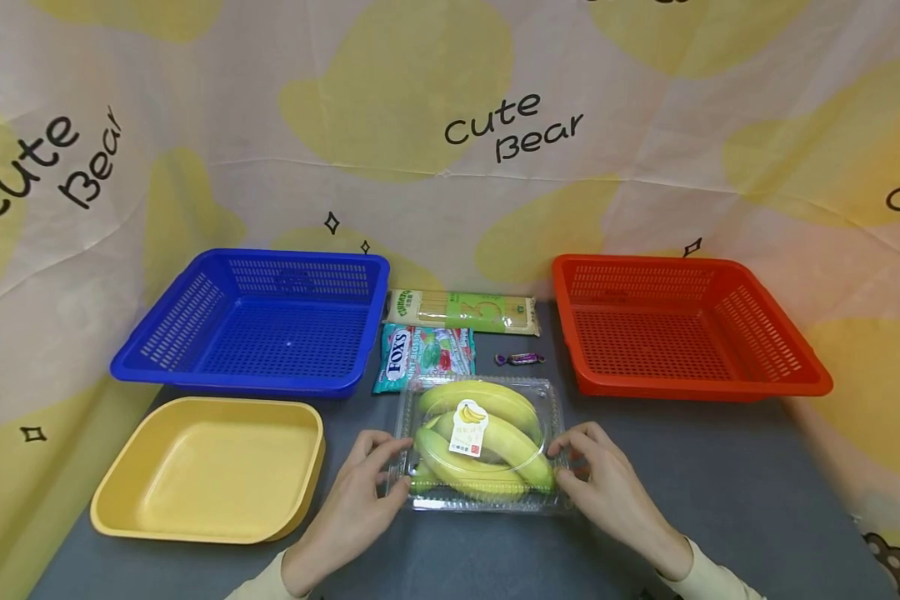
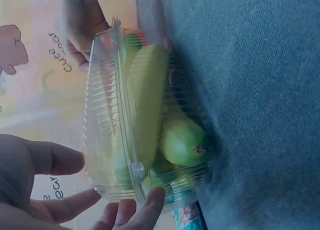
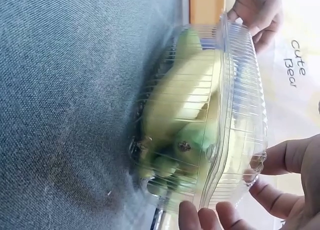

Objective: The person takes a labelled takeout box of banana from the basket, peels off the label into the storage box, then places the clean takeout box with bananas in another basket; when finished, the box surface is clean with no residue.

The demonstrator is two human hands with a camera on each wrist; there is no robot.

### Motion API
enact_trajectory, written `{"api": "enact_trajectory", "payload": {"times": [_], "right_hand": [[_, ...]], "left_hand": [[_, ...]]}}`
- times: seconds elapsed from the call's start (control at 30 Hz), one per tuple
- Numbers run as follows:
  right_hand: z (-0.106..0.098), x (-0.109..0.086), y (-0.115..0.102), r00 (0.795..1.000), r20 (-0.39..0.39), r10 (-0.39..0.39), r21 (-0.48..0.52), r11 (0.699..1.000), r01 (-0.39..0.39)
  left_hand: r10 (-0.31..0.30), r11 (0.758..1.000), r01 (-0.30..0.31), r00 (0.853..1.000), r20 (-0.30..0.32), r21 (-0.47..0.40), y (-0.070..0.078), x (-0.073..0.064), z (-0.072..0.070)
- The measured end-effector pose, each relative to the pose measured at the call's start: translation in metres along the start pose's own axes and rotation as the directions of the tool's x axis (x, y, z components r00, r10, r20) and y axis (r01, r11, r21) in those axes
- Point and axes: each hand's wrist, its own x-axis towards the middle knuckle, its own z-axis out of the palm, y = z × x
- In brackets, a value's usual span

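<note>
A clear plastic clamshell box (image 1: pixel 495 503) sits on the table in front of me, with its lid down. Green-yellow bananas (image 1: pixel 510 446) fill it, and a white label (image 1: pixel 468 429) with a banana picture is stuck on top. My left hand (image 1: pixel 360 483) grips the box's left side, thumb by the lid and fingers bent at the rim. On the opposite side, my right hand (image 1: pixel 607 479) holds the rim and lid edge in the same way. In the right wrist view, the dark banana tips (image 3: pixel 185 146) show through the ribbed wall.
Behind the box lie a teal FOX'S candy bag (image 1: pixel 427 354), a noodle packet (image 1: pixel 461 312) and a purple wrapped candy (image 1: pixel 520 359). A blue basket (image 1: pixel 262 387) and a yellow tub (image 1: pixel 202 533) stand at left, a red basket (image 1: pixel 705 387) at right. A printed cloth (image 1: pixel 390 100) hangs behind.
</note>
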Motion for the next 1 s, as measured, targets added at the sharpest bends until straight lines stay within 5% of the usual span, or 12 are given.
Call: {"api": "enact_trajectory", "payload": {"times": [0.4,0.67,1.0], "right_hand": [[-0.004,0.002,-0.003,1.000,-0.003,0.001,-0.079,0.997,-0.001],[-0.009,0.021,-0.016,0.977,-0.108,-0.185,-0.206,0.965,0.160],[0.007,0.058,-0.050,0.937,0.075,-0.341,-0.277,0.895,0.348]], "left_hand": [[0.004,0.999,-0.005,1.000,0.026,0.044,0.004,0.005,-0.004],[0.007,0.998,-0.009,0.999,0.039,0.056,0.004,0.009,-0.008],[0.110,0.988,-0.106,0.993,-0.033,0.109,0.001,0.015,-0.004]]}}
